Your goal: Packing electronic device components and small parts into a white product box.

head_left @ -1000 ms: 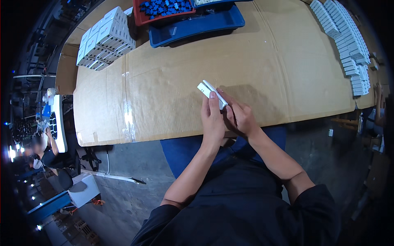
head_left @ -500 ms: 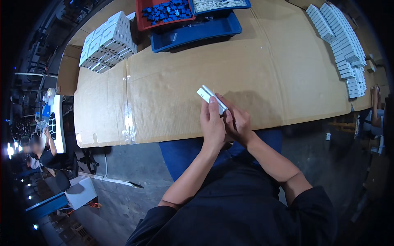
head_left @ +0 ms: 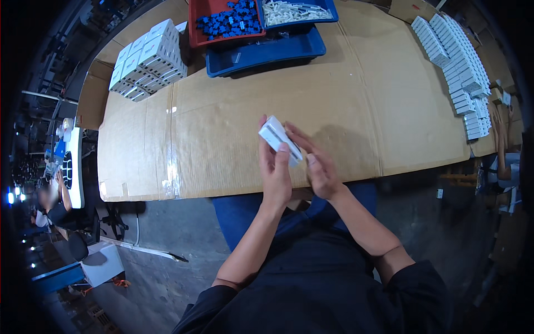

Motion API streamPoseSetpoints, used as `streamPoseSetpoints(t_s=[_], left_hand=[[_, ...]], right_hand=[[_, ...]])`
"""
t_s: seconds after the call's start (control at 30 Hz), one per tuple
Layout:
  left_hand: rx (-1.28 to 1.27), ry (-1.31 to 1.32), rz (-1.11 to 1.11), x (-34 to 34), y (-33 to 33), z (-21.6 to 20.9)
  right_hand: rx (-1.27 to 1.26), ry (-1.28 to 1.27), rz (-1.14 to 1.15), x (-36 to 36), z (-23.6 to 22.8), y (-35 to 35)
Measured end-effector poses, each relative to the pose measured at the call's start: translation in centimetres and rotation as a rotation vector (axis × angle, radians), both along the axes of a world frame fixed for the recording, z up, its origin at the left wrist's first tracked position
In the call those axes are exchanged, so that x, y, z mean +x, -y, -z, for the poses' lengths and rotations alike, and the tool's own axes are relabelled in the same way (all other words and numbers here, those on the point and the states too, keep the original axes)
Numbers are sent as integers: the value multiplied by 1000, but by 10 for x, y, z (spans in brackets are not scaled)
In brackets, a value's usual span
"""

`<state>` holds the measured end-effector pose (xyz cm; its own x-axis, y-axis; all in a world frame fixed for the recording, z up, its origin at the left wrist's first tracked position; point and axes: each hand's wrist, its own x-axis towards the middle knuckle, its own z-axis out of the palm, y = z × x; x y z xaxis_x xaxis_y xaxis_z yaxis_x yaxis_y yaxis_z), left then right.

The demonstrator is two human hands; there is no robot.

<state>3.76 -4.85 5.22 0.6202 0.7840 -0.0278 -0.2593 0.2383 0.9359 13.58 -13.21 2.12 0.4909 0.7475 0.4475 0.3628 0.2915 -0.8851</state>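
Our left hand clasps the slim white box, long axis eleven-to-five o'clock; our right hand, fingers loosely extended, is just beside it, toward four.

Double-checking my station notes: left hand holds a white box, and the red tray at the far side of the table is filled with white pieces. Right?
Not quite: the red tray holds blue pieces, not white ones, as the head view shows. The left hand does hold a white box.
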Motion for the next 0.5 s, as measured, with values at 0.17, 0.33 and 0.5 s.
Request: streamPoseSetpoints(t_s=[0.17, 0.33, 0.5], left_hand=[[658, -125, 131, -11, -27, 13], [733, -155, 234, -13, -19, 9], [530, -124, 202, -14, -17, 16]], right_hand=[[-187, -806, -209, 20, -14, 9], [-349, -691, -108, 17, -33, 9], [-262, -720, -43, 9, -18, 2]])
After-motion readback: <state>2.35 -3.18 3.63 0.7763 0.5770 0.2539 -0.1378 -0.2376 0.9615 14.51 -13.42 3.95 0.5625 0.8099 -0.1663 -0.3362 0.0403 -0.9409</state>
